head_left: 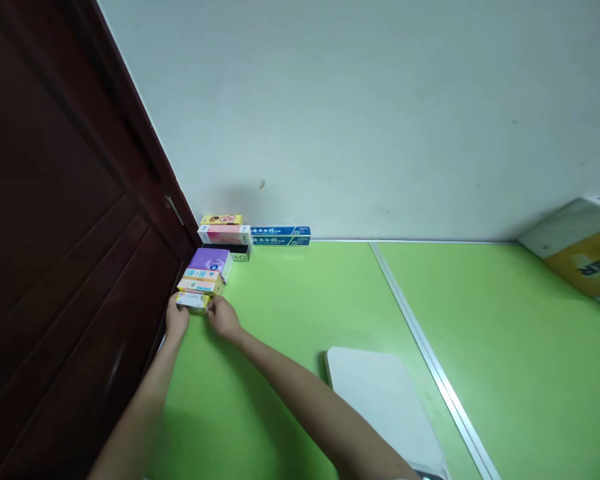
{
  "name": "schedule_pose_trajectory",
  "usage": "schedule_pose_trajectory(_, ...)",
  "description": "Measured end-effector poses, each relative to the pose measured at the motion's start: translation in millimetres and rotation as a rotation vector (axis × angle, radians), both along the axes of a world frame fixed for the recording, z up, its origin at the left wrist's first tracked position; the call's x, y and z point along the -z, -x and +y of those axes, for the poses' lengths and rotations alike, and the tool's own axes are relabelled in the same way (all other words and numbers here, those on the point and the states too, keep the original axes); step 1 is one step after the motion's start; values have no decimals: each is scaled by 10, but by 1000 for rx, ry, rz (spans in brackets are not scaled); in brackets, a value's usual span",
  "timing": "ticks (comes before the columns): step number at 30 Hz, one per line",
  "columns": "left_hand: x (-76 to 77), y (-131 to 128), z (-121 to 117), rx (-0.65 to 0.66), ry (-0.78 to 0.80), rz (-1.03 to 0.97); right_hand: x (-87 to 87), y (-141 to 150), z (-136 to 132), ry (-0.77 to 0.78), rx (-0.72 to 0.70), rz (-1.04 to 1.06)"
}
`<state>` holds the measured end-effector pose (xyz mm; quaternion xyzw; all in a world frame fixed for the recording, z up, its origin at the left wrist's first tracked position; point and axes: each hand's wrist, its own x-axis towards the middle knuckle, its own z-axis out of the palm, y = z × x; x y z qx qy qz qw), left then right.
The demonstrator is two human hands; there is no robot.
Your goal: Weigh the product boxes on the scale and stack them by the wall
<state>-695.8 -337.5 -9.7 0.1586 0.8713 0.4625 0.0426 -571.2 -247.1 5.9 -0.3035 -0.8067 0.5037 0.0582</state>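
Pale wall [360, 120] backs a green tabletop [290, 293] beside a dark-red door [55, 233]. Outstretched, left hand [177, 320] and right hand [225, 319] grip a yellow-and-white carton [193, 301] by its ends.

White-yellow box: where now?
The white-yellow box is left of centre in the head view, between the left hand and right hand, in front of the orange box, beside the dark door.

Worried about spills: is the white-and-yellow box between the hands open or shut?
Cannot tell: the left hand and right hand partly hide the ends of the white-and-yellow box.
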Motion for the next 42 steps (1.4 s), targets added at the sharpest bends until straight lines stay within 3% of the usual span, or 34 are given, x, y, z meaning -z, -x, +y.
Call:
schedule_pose_trajectory(3,-132,-195,-77,-28,-18,62,-132,-171,78,95,-96,-38)
schedule_pose_trajectory(6,-200,-669,-219,42,-40,108,-288,-662,157,220,-233,-44)
schedule_pose_trajectory(8,-211,-1115,-291,261,-19,46,-377,-1157,197,306,-325,-36)
schedule_pose_trajectory(12,-306,-2101,-227,923,116,-90,-465,-2292,301,470,-431,-23)
schedule_pose_trajectory(14,-437,-2534,-91,1151,178,-111,-486,-2834,364,557,-373,24)
schedule_pose_trajectory(17,-661,-3027,231,1388,254,-155,-522,-3573,483,635,-159,166)
schedule_pose_trajectory(22,-811,-3812,1094,1616,427,-166,-514,-4701,786,610,205,387)
schedule_pose_trajectory(24,-795,-4241,1486,1686,396,-260,-464,-5119,961,541,319,432)
schedule_pose_trajectory(27,-666,-4929,2134,1672,208,-431,-304,-5681,1378,364,531,445)
schedule_pose_trajectory(29,-516,-5354,2597,1520,121,-528,-142,-5996,1766,233,735,432)
schedule_pose_trajectory(33,-203,-6010,3419,1341,104,-471,201,-6475,2628,66,1024,413)
schedule_pose_trajectory(38,42,-6414,4052,1231,49,-374,427,-6743,3483,-51,1169,389)
schedule_pose_trajectory(42,172,-6560,4343,1139,25,-322,470,-6726,3813,-79,1157,367)
